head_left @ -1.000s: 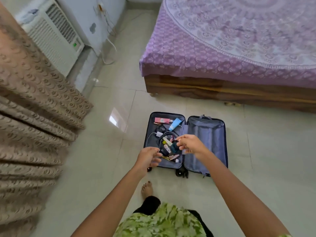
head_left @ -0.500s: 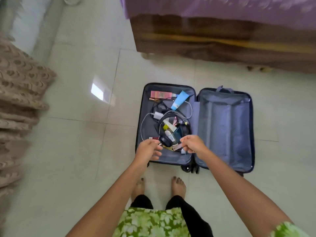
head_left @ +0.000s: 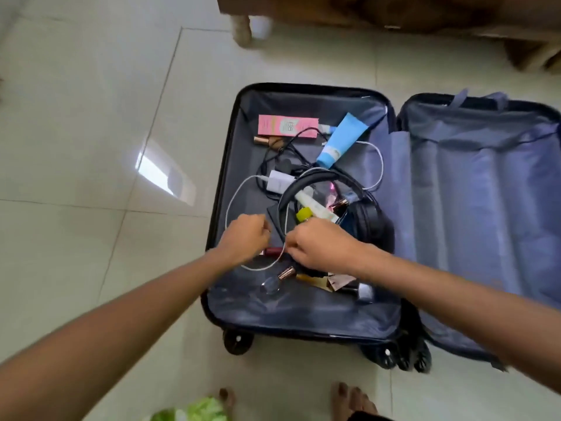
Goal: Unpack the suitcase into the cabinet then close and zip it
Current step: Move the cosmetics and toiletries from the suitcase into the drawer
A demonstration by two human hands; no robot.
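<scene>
While both my hands hover curled over the near half of the suitcase [head_left: 230,183], I can't tell what the left hand [head_left: 244,240] or right hand [head_left: 318,247] is pinching, perhaps the white cable [head_left: 233,202]. One pair of headphones [head_left: 368,218] lies just far-right of the right hand, band arcing leftward. Further off: one blue tube [head_left: 340,139], one pink box [head_left: 287,126].

Both hands [head_left: 243,238] [head_left: 318,246] inside open suitcase [head_left: 303,317].
</scene>
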